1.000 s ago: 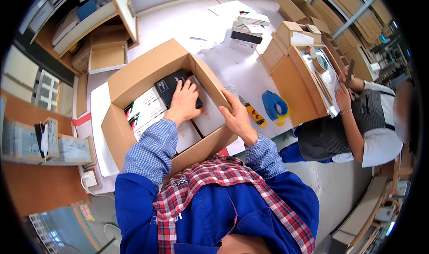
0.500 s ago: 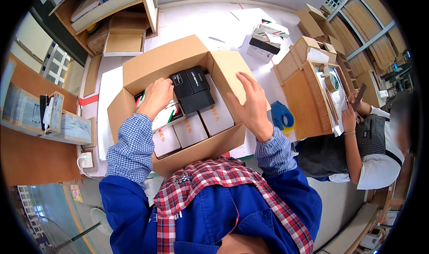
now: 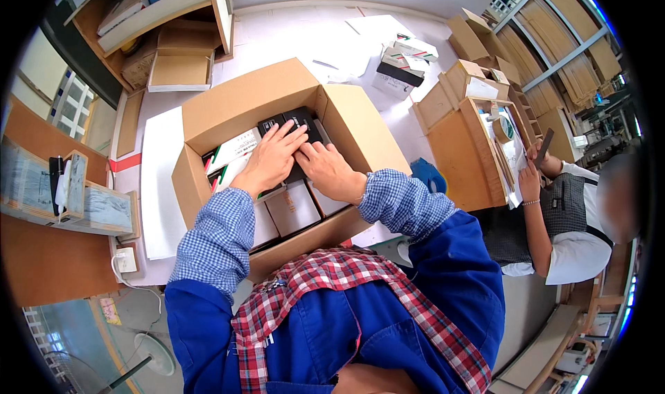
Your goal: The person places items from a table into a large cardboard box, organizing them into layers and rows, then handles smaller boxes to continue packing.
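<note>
An open cardboard carton stands in front of me, flaps folded outward. Inside are black boxes, white boxes with red and green stripes at the left, and plain white boxes along the near side. My left hand lies palm down with fingers stretched over the black boxes. Beside it, fingertips close to the left ones, my right hand rests on the black boxes with its fingers slightly bent. Neither hand grips anything. Both hands cover much of the black boxes.
A blue tape dispenser sits right of the carton, by a wooden case. Small boxes are stacked behind. White sheets lie at the left. A person at the right holds a flat dark strip.
My left hand has moved right, from the striped boxes onto the black ones. My right hand has come in from the right flap onto the black boxes. The view has shifted slightly.
</note>
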The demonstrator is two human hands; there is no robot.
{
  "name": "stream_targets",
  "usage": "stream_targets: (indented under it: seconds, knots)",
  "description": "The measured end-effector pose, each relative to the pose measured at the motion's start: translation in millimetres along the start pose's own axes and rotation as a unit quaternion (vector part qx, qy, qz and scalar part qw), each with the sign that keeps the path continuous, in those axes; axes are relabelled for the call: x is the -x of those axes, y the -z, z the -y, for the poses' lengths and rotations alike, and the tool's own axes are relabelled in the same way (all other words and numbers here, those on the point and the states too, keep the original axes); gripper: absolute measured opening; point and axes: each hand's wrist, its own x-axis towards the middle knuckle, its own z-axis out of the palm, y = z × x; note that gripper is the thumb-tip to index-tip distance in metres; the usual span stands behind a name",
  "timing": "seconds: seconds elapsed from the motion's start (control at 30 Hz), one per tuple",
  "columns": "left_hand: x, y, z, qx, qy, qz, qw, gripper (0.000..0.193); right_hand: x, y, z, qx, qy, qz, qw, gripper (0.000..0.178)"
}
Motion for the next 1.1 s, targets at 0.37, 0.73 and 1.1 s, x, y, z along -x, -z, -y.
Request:
stream_targets:
  seconds: [0.37,0.73,1.1]
  knots:
    - [0,1,14,0.046,0.046,0.098,0.993,0.045,-3,-1,-12,-0.06,-0.024,0.08,0.995,0.06]
    - [7,4,33,0.026,0.326,-0.111,0.938,0.036,-20,7,-24,-0.193,-0.199,-0.015,0.961,0.054]
    - [-15,-12,7,-0.008,0.385,-0.013,0.923,0.087,-77,-17,-55,-0.176,-0.279,0.281,0.901,0.104]
